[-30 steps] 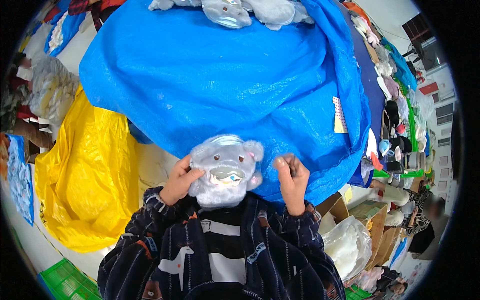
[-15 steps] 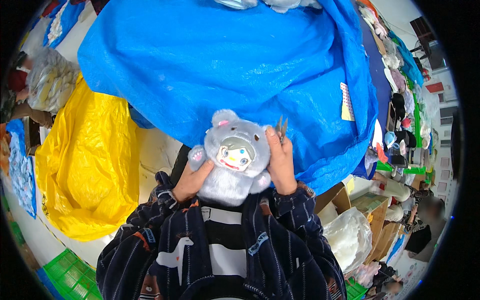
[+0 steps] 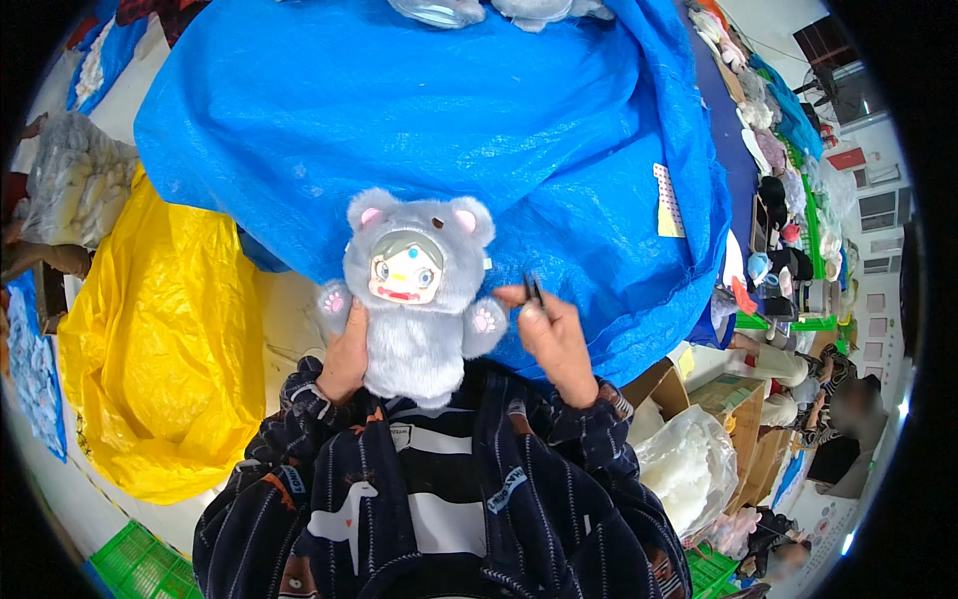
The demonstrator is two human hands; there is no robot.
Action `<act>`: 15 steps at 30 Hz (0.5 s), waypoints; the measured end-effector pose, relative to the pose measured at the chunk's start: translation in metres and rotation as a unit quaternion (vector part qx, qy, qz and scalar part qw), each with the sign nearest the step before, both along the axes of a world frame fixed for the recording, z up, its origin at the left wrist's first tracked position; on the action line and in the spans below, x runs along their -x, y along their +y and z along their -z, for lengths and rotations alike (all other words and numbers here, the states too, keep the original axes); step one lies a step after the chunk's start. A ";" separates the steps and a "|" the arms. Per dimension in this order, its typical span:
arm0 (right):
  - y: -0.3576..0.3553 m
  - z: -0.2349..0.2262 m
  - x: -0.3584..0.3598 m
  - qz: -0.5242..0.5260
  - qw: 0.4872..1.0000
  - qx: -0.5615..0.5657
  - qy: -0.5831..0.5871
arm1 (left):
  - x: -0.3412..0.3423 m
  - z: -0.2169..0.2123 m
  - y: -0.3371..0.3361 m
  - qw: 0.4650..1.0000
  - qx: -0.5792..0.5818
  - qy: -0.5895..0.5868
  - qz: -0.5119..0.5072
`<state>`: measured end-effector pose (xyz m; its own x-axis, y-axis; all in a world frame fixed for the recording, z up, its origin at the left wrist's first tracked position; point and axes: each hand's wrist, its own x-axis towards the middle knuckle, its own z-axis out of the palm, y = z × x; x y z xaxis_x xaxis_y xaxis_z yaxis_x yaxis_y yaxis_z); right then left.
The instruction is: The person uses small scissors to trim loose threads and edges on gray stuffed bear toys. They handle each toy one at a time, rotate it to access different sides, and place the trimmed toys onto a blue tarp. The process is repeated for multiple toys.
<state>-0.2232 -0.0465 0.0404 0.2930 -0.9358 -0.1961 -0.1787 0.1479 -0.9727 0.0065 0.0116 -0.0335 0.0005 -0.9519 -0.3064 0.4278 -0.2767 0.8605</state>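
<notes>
A grey plush bear doll [image 3: 414, 344] with round ears, paw-print pads and a painted doll face stands upright in front of me. My left hand [image 3: 345, 357] grips its lower side, thumb in front. Beside its other paw is my right hand [image 3: 555, 339], closed on small dark thread snips [image 3: 534, 290] whose two pointed tips stick up. The fingertip of this hand reaches the edge of the paw; whether it presses on it I cannot tell. A small white tag [image 3: 488, 264] shows at the side of the head.
A blue tarp [image 3: 399, 110] spreads before me, with grey plush pieces [image 3: 539, 12] at its far edge. Yellow sheeting [image 3: 170, 349] lies left. To the right are cardboard boxes [image 3: 733, 404], a clear bag of white stuffing [image 3: 689, 449] and people farther off.
The doll has shifted left and now sits straighter, facing me. My right hand has come off its head and dropped beside its paw, still with the snips. My left hand keeps its hold.
</notes>
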 end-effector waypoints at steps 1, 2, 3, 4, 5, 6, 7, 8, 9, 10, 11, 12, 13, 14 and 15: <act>0.005 -0.001 -0.006 -0.010 1.000 0.026 -0.002 | 0.000 0.005 -0.001 1.000 0.001 -0.018 -0.012; 0.009 -0.004 -0.014 -0.012 0.998 0.042 0.040 | -0.001 0.014 -0.001 0.999 0.002 -0.038 -0.026; 0.013 -0.007 -0.021 -0.015 0.995 0.058 0.082 | -0.003 0.022 0.000 0.997 0.002 -0.058 -0.041; 0.015 -0.002 -0.023 -0.036 0.984 0.126 0.121 | -0.006 0.029 0.001 0.992 0.008 -0.110 -0.068; 0.014 0.002 -0.026 -0.036 0.971 0.189 0.144 | -0.008 0.032 -0.001 0.982 0.014 -0.163 -0.094; 0.014 0.005 -0.028 -0.036 0.953 0.252 0.166 | -0.010 0.033 -0.002 0.969 0.021 -0.214 -0.121; 0.014 0.009 -0.030 -0.036 0.930 0.313 0.187 | -0.013 0.033 -0.001 0.980 0.015 -0.149 -0.132; 0.013 0.013 -0.029 -0.064 0.923 0.319 0.207 | -0.017 0.026 -0.006 0.986 0.016 -0.080 -0.143; 0.013 0.015 -0.034 -0.042 0.918 0.339 0.202 | -0.020 0.020 -0.011 0.988 0.017 -0.012 -0.152; 0.015 0.018 -0.036 -0.016 0.941 0.296 0.162 | -0.021 0.016 -0.011 0.986 -0.035 0.065 -0.148; 0.015 0.021 -0.036 0.007 0.960 0.253 0.121 | -0.022 0.017 -0.011 0.985 -0.024 0.057 -0.159; 0.016 0.025 -0.035 0.037 0.974 0.211 0.072 | -0.026 0.023 -0.008 0.984 -0.016 0.046 -0.172; 0.014 0.025 -0.032 0.066 0.983 0.168 0.023 | -0.031 0.032 -0.007 0.982 -0.008 0.035 -0.185; 0.008 0.020 -0.023 0.129 0.988 0.051 -0.066 | -0.044 0.050 -0.008 0.975 0.032 0.103 -0.194; 0.001 0.017 -0.006 0.172 0.959 -0.056 -0.217 | -0.045 0.009 -0.014 0.950 0.020 0.251 -0.186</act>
